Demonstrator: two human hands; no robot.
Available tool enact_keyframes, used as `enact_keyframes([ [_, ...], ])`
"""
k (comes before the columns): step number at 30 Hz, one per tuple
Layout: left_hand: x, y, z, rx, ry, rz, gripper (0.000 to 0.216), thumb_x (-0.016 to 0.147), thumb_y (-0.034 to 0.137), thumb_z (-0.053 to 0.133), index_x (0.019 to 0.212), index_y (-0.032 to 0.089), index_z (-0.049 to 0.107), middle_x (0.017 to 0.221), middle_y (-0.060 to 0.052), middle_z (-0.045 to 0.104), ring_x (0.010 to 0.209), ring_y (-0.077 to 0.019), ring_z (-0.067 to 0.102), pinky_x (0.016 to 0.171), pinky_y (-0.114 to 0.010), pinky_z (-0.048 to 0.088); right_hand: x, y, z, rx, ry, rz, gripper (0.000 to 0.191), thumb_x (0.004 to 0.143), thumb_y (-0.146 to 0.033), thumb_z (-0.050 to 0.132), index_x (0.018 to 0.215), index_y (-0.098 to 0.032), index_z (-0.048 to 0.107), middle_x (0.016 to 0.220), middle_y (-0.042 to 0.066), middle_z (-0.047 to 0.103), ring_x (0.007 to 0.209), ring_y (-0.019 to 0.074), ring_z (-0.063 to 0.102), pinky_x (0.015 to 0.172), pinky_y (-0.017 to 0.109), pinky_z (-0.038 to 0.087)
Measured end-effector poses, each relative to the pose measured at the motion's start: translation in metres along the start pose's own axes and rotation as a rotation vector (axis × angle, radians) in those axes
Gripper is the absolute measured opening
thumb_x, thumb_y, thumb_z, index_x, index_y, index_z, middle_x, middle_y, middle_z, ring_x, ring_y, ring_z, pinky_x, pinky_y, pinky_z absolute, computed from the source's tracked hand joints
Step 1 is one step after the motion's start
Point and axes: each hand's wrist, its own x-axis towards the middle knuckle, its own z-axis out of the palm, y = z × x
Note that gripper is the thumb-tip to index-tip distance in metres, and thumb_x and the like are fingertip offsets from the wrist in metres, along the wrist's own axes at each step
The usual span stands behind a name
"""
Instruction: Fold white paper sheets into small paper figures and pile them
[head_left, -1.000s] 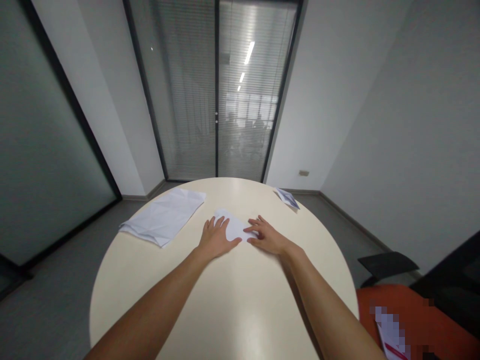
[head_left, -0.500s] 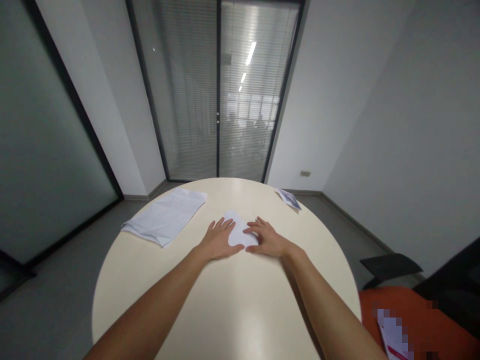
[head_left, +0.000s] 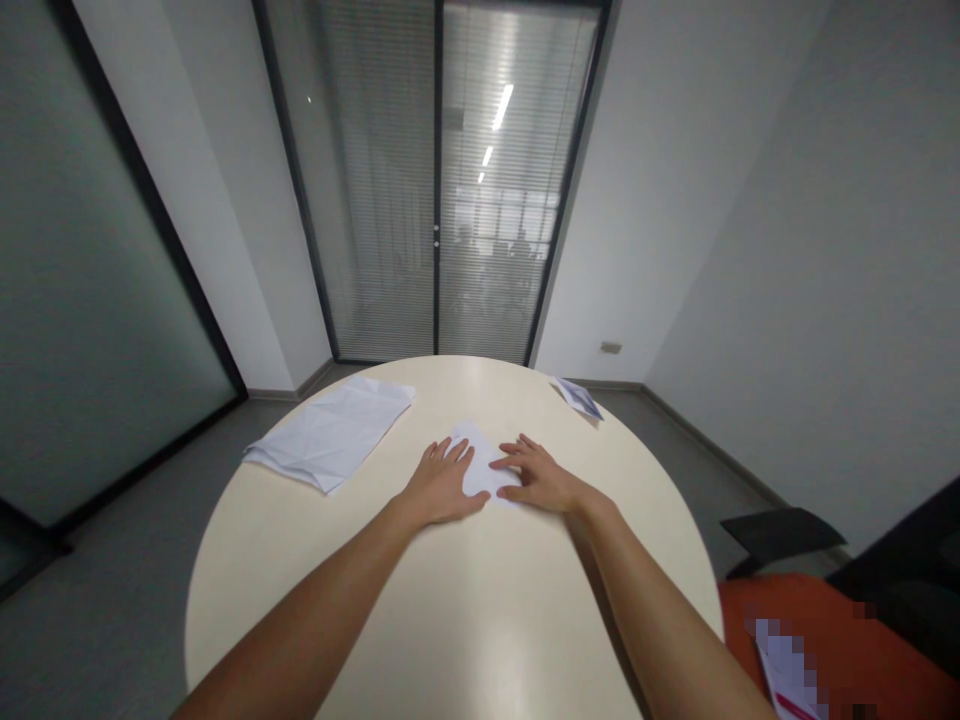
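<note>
A small piece of white paper (head_left: 480, 468), apparently folded, lies flat on the round cream table (head_left: 457, 620). My left hand (head_left: 442, 485) rests over its left side, fingers spread and thumb stretched along the near edge. From the right, my right hand (head_left: 541, 478) touches the paper with its fingertips, fingers apart and slightly bent. Neither hand grips anything. Both hands cover parts of the paper's outline, so its full shape is hidden.
Several large creased white sheets (head_left: 337, 430) lie at the table's far left. A folded printed paper (head_left: 577, 398) sits near the far right edge. An orange chair (head_left: 862, 640) with a black armrest (head_left: 784, 535) stands at the right, papers on its seat. Beyond the table is a glass partition with blinds (head_left: 390, 200).
Both hands have shifted very slightly to the right, and the right thumb sits a little farther from the left thumb. The other papers and the chair look unchanged.
</note>
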Motion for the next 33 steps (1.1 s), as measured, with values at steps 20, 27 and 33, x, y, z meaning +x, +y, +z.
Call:
enact_keyframes([
  [20, -0.009, 0.007, -0.008, -0.102, -0.071, 0.368, 0.085, 0.082, 0.063, 0.06, 0.153, 0.022, 0.037, 0.161, -0.011, 0.034, 0.15, -0.0326, 0.026, 0.123, -0.051, 0.017, 0.009, -0.011, 0.002, 0.029, 0.139, -0.14, 0.05, 0.093, -0.03, 0.05, 0.141, -0.018, 0.056, 0.149, 0.01, 0.052, 0.148, 0.0282, 0.031, 0.121, 0.054, 0.028],
  [27, -0.01, 0.012, -0.015, -0.12, -0.112, 0.388, 0.085, 0.08, 0.06, 0.063, 0.153, 0.025, 0.038, 0.162, -0.007, 0.033, 0.151, -0.0307, 0.024, 0.124, -0.05, 0.013, 0.011, -0.01, 0.002, -0.045, 0.043, -0.185, 0.041, 0.099, -0.029, 0.041, 0.132, -0.022, 0.065, 0.144, 0.005, 0.057, 0.141, 0.0225, 0.044, 0.125, 0.048, 0.021],
  [33, -0.012, 0.017, -0.016, -0.103, -0.079, 0.388, 0.077, 0.082, 0.055, 0.063, 0.15, 0.025, 0.044, 0.16, -0.008, 0.036, 0.148, -0.0319, 0.029, 0.124, -0.049, 0.014, 0.012, -0.004, 0.006, -0.034, 0.084, -0.189, 0.042, 0.099, -0.026, 0.042, 0.135, -0.025, 0.062, 0.143, 0.004, 0.059, 0.14, 0.0235, 0.046, 0.125, 0.05, 0.021],
])
